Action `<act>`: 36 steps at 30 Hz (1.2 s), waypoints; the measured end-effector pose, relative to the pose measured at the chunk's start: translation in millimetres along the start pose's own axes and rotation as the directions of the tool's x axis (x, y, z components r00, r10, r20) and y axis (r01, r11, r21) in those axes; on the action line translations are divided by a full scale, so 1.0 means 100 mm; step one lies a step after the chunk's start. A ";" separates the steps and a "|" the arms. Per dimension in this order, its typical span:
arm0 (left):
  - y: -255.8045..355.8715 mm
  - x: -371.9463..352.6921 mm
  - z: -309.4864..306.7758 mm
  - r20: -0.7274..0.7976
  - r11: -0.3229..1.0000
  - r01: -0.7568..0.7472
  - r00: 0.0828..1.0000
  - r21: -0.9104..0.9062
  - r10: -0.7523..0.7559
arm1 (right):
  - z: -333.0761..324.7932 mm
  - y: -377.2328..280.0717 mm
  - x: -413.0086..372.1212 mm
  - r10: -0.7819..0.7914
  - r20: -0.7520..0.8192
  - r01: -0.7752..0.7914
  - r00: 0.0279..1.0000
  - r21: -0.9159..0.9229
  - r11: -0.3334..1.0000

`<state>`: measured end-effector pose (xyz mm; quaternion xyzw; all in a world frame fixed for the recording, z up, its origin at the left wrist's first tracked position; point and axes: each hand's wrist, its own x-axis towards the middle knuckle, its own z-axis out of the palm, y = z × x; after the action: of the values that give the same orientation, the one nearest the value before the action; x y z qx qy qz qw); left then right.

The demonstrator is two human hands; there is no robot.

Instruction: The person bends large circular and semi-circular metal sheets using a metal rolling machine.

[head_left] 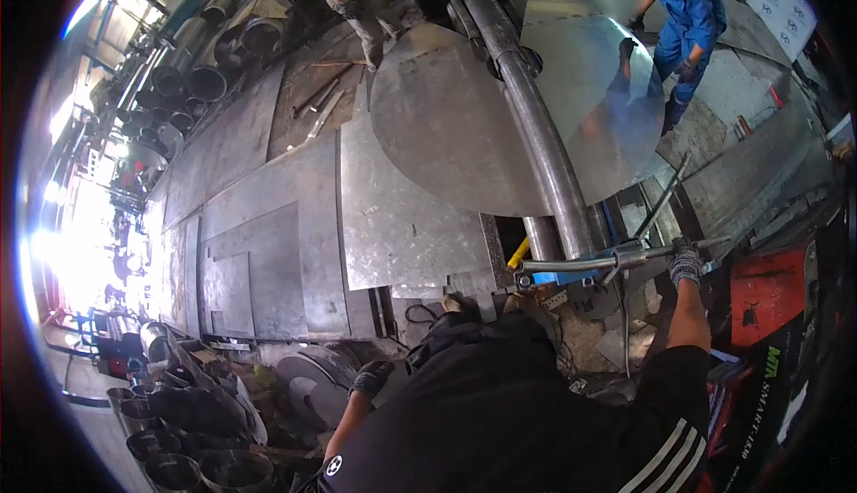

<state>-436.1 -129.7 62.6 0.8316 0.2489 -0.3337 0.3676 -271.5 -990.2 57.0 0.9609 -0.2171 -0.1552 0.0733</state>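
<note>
Workshop floor of steel plates: two co-workers, one in blue (686, 11) and one in grey (355, 4), flank one roller (536, 127) carrying one round sheet (446, 127). Right hand (686, 263) clenches the single lever (585, 263); left hand (370, 377) hangs well apart, grip unclear.

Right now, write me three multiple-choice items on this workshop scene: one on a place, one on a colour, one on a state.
1. The left hand is: A on the roller; B low by the person's own side; C on the sheet.
2. The co-worker's overalls are: A red; B blue; C white.
3. The right hand is: A open flat; B hanging free; C closed on the lever bar.
Answers: B, it sits beside the dark shirt; B, plainly blue cloth; C, the glove wraps the bar.
</note>
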 end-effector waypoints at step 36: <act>1.19 1.71 -1.05 0.440 0.583 -0.575 0.817 0.574 0.372 | 1.50 -1.59 -3.23 -0.415 0.008 0.414 0.910 0.060 0.908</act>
<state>-207.0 -91.7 43.2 0.8878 -0.1787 -0.4002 0.1406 -535.2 -716.7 -31.4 0.9852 -0.0132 -0.1708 0.0092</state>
